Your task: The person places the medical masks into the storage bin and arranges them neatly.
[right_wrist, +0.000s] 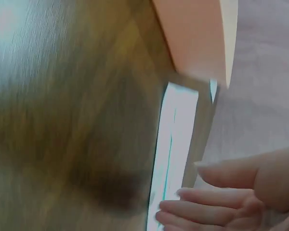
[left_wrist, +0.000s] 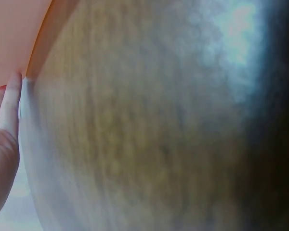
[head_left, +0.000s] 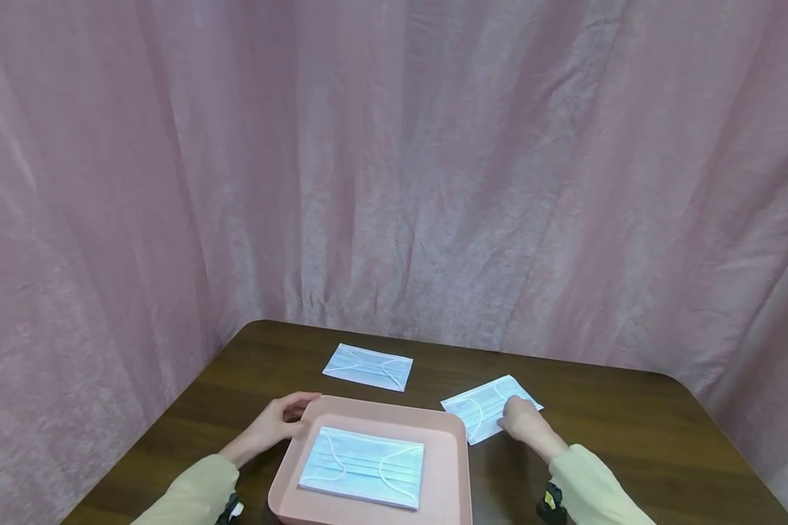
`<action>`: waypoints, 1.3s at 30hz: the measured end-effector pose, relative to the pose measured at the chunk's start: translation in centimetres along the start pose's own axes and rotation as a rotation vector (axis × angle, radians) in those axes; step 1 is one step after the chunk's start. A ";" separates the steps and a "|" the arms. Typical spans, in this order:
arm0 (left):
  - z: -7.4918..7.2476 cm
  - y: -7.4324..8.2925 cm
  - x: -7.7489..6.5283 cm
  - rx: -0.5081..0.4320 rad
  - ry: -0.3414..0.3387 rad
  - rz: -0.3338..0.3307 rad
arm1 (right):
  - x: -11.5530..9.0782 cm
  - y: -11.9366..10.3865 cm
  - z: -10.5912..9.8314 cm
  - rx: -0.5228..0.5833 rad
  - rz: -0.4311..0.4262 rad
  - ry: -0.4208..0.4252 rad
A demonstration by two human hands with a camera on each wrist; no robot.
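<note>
My left hand [head_left: 272, 426] grips the back left corner of a pink tray [head_left: 456, 467], fingers at the back rim and thumb at the left side. In the left wrist view its fingers [left_wrist: 12, 103] lie against the tray's outer wall. A pale blue face mask [head_left: 361, 467] with white ear loops lies in the tray, apparently atop a stack. Right of the tray, my right hand [head_left: 525, 423] is over the right end of another mask [head_left: 476, 408] on the table. The right wrist view shows its fingers [right_wrist: 197, 211] extended at the mask's edge, the thumb apart from them.
A third mask [head_left: 368, 367] lies flat on the dark wooden table [head_left: 604, 415], behind the tray. Pink curtains [head_left: 394, 182] hang along the table's far edge and round its sides.
</note>
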State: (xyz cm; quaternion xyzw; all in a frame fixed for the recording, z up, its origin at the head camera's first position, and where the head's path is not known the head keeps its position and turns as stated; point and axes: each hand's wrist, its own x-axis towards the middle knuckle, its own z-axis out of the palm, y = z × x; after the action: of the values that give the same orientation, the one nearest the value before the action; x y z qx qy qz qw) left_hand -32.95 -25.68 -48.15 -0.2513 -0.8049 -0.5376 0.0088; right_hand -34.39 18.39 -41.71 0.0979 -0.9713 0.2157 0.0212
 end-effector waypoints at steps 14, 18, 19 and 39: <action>0.2 -0.1 -0.2 -0.017 0.004 0.017 | 3.0 6.9 0.1 0.373 0.091 0.226; 0.5 0.0 0.1 -0.020 0.001 0.012 | 3.4 7.9 1.0 0.327 0.094 0.269; 0.6 0.1 0.2 -0.022 0.001 0.011 | 3.5 8.0 1.1 0.309 0.091 0.277; 0.5 -0.2 0.1 -0.027 0.002 0.029 | 2.2 8.9 0.2 0.141 0.178 0.275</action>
State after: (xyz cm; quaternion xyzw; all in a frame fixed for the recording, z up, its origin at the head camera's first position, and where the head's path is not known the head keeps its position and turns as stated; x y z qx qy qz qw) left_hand -32.92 -25.23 -48.50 -0.2624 -0.7937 -0.5486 0.0138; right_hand -38.35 25.80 -45.36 -0.0178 -0.9466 0.2956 0.1276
